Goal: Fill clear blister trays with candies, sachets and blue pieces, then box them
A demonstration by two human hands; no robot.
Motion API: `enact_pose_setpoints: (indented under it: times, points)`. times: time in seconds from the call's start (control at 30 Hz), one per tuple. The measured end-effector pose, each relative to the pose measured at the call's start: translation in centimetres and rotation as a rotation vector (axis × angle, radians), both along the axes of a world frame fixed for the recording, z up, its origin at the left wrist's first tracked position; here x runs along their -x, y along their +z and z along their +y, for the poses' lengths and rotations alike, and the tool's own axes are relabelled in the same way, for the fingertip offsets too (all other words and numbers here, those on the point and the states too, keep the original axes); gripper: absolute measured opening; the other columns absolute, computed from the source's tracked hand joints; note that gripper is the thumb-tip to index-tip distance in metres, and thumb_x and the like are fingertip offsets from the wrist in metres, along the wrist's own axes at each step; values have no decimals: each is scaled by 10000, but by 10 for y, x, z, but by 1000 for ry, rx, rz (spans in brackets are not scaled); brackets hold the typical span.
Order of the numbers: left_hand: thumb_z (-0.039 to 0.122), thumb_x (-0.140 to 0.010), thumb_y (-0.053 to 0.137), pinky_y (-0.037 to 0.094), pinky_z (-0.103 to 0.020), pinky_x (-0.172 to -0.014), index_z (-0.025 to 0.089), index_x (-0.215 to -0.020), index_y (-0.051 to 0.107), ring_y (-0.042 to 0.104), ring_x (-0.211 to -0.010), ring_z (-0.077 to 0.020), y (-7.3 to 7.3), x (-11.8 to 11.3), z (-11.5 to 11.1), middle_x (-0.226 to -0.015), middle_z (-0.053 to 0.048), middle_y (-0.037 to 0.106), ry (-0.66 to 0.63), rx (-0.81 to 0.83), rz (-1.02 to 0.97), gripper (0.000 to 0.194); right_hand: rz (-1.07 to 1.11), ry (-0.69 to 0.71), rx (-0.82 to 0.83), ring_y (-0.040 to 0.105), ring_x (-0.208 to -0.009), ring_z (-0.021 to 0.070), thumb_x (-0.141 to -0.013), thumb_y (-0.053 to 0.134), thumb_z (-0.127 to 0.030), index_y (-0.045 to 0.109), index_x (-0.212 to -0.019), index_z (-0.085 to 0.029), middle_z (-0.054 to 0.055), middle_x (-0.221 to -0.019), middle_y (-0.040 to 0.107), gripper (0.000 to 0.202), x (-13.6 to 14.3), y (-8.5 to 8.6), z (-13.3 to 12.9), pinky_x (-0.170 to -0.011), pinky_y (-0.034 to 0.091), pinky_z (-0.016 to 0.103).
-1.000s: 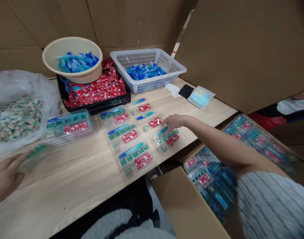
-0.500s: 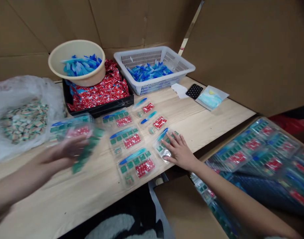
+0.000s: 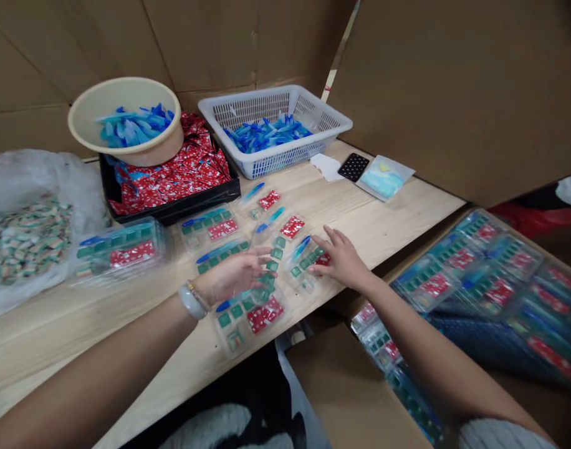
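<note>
My left hand, a pale bangle at its wrist, holds a strip of green squares over the front trays. The strip hangs from the fingertips, its lower part blurred. My right hand has its fingers apart at the right edge of a clear plastic tray. Inside that tray are a blue stick, green squares and a red patterned packet, close under the right fingertips. Below my left hand lies a filled clear tray with another red packet. Two trays behind show blue sticks and red packets.
A stack of filled trays stands left, near a plastic bag of small striped pieces. Behind are a black tray of red packets, a cream basin and a white basket of blue sticks. Packed trays fill the right side.
My left hand has swung right from beside the stack, carrying the green strip to the front trays. My right hand has lifted slightly off its tray, showing the red packet. The view has shifted slightly.
</note>
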State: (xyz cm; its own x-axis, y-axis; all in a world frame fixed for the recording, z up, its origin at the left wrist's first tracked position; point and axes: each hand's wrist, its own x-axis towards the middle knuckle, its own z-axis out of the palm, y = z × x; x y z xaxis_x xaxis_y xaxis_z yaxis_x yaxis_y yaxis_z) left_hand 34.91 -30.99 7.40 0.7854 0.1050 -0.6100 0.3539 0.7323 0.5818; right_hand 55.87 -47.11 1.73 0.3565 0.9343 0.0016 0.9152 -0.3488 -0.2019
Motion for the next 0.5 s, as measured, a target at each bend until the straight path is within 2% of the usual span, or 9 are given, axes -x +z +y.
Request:
enact_pose_setpoints:
  times: [0.1,0.2,0.27,0.37,0.5]
  points:
    - [45,-614,446,472,-284,-663,176,-1040,501,579,-829,-163,-5,-3,1,-969,-46,544,-19,78,-35,449,122,-102,-6,472,-1030,301,-682,536,-585,418,-1276,-177,163,-1152,492,731,-13,-1,5,-848,398,416]
    - [44,-618,447,477,-300,-667,179,-1029,496,575,-828,-165,-12,-4,-3,-1004,-48,533,-52,111,-34,435,225,-26,-68,507,-940,238,-716,572,-464,487,-1219,-170,114,-1005,550,589,-21,-3,17,-829,418,349]
    - [42,-617,453,480,-299,-661,182,-1026,492,577,-821,-162,-15,-5,-6,-1008,-45,529,-54,104,-20,434,234,18,-120,502,-936,225,-732,575,-400,517,-1188,-166,105,-984,550,516,-24,-7,25,-834,415,335]
    - [35,-602,455,482,-295,-655,182,-1034,487,583,-826,-168,-15,-5,-9,-1002,-44,530,-36,78,-3,458,180,48,-122,494,-932,232,-744,563,-396,540,-1161,-162,110,-985,556,478,-23,-18,28,-829,411,351]
    - [31,-608,470,479,-285,-687,190,-1096,470,583,-874,-171,-12,1,-6,-1015,-47,549,-39,93,-37,513,67,-27,-152,461,-994,268,-795,479,-429,524,-1174,-188,128,-1078,541,451,-9,-27,16,-844,378,418]
